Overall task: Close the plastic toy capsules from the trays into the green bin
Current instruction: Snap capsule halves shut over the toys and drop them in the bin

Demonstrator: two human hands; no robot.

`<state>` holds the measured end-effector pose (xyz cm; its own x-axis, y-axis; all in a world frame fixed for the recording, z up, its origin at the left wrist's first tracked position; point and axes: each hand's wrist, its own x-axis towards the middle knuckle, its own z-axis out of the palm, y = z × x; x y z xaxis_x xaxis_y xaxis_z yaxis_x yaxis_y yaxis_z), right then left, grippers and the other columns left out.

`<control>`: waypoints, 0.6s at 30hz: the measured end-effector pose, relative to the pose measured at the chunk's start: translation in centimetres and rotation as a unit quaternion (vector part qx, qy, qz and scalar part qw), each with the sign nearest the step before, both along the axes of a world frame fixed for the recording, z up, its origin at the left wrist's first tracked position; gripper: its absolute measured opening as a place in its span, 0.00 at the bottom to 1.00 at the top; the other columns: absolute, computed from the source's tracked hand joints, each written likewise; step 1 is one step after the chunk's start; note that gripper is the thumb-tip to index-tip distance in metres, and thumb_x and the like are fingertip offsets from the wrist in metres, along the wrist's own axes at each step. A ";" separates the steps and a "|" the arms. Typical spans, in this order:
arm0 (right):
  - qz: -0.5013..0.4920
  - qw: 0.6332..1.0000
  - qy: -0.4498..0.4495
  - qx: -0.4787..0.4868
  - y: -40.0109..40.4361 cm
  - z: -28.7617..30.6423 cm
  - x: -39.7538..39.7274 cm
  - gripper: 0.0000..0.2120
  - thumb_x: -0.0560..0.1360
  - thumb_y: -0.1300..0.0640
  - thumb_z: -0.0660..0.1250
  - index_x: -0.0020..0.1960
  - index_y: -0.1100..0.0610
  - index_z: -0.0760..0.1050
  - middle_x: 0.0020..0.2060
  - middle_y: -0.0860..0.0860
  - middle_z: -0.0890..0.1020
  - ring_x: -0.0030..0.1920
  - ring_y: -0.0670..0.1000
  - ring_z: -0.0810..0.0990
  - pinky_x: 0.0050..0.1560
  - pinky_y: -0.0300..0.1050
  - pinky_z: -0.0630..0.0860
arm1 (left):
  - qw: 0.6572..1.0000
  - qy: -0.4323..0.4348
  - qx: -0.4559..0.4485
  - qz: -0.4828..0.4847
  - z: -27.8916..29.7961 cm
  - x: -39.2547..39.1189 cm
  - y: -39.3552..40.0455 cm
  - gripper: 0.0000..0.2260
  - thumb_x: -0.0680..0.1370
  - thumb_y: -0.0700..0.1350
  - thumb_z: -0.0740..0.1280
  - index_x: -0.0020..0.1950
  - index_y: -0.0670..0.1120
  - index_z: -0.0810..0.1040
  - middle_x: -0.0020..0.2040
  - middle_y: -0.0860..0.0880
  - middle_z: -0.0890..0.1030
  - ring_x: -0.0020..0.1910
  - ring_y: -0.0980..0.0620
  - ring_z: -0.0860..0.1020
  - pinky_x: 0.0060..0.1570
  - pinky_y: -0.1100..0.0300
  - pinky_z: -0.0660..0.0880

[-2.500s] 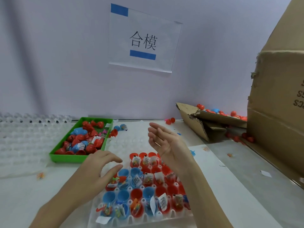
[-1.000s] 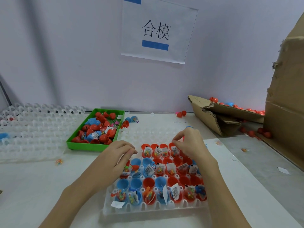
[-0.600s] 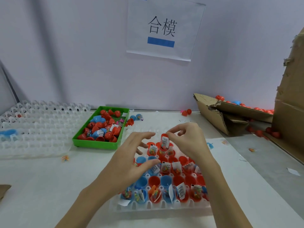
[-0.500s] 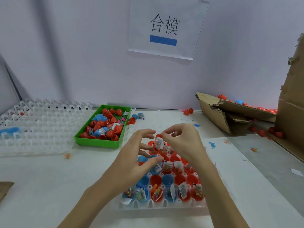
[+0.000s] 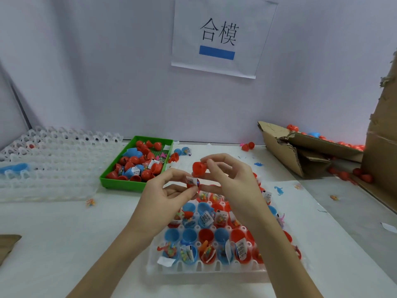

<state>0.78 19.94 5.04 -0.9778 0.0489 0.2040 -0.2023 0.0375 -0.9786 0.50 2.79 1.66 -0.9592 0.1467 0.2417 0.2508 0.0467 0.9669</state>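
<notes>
Red plastic capsule cap (image 5: 198,168) pinched in right hand (image 5: 231,179), raised above label-stuffed red capsule base (image 5: 192,183) gripped by left hand (image 5: 166,194), apparently for mating. Below, clear plastic tray (image 5: 206,268) of open halves near bench's front edge; green plastic bin (image 5: 129,186) toward back-left.

White table (image 5: 53,233): trays (image 5: 206,265), green bin (image 5: 129,186)

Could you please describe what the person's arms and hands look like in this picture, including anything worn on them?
Both the left hand and the right hand are bare, with no gloves. No ring, watch or bracelet shows on either. Both forearms are uncovered as far as the bottom edge of the picture, so no sleeve is in view. The fingernails look short and unpainted.
</notes>
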 end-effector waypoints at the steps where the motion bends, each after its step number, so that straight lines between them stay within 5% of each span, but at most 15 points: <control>1: 0.006 1.000 0.009 0.010 0.0 -0.1 0.0 0.06 0.80 0.55 0.70 0.55 0.54 0.83 0.49 0.49 0.87 0.51 0.49 0.87 0.46 0.47 0.86 | 1.000 -0.001 -0.005 0.006 0.0 -0.1 -0.2 0.10 0.75 0.40 0.77 0.52 0.52 0.83 0.48 0.57 0.86 0.46 0.54 0.87 0.44 0.69 0.80; 10: 0.057 0.988 0.040 0.138 -0.8 -0.9 -0.1 0.11 0.78 0.56 0.73 0.60 0.50 0.83 0.53 0.42 0.86 0.57 0.42 0.84 0.54 0.42 0.83 | 0.997 -0.061 0.002 0.036 0.1 -0.3 -1.1 0.10 0.72 0.41 0.79 0.47 0.56 0.86 0.44 0.53 0.88 0.45 0.53 0.87 0.40 0.68 0.80; 18: 0.092 0.995 -0.015 0.033 -1.1 -1.2 0.1 0.09 0.81 0.58 0.69 0.60 0.52 0.83 0.52 0.46 0.87 0.54 0.47 0.86 0.49 0.39 0.83 | 0.994 -0.098 0.038 0.029 0.5 -0.3 -1.6 0.08 0.71 0.40 0.80 0.46 0.52 0.88 0.45 0.50 0.88 0.44 0.51 0.87 0.40 0.69 0.80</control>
<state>0.84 18.85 3.87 -0.9747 -0.1443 0.1709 -0.1820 0.0679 -0.9809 0.23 1.17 2.16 -0.9952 0.0788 0.0574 0.0560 -0.0190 0.9982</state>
